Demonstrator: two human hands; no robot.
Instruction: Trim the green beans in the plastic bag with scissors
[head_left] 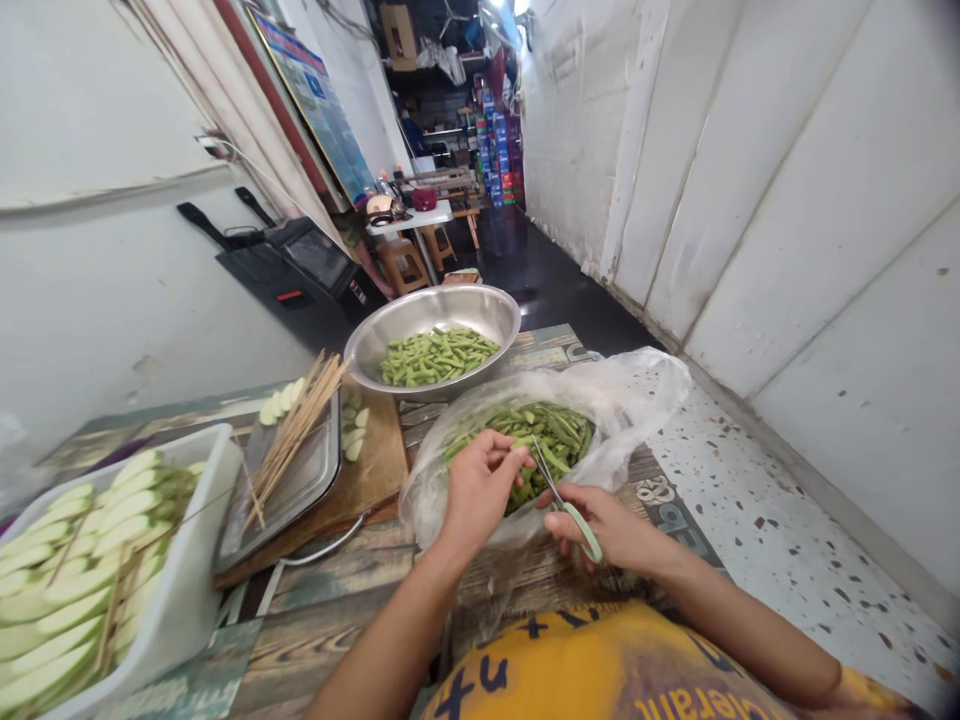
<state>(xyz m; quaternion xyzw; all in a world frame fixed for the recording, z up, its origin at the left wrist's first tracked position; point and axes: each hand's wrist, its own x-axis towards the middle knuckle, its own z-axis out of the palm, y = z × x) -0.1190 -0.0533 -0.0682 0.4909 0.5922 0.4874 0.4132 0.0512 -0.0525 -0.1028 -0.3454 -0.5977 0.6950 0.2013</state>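
My left hand (484, 480) pinches a green bean pod (519, 443) between thumb and fingers above a clear plastic bag (645, 390). In my right hand (604, 525) is a pair of scissors (581, 530) with pale green handles. Its blades point up and left, close to the fingertips of my left hand; whether they touch the pod I cannot tell. More green pods (559, 430) lie in the open bag, partly hidden by my hands. Just beyond it, a steel bowl (495, 308) holds a heap of similar pods (439, 357).
On the left stands a white tub (187, 560) of skewered pale green slices (67, 590). Wooden skewers (296, 435) lie across a metal tray (319, 480) on a cutting board (375, 490). A black case (300, 275) is beyond the table; a white wall (787, 200) runs along the right.
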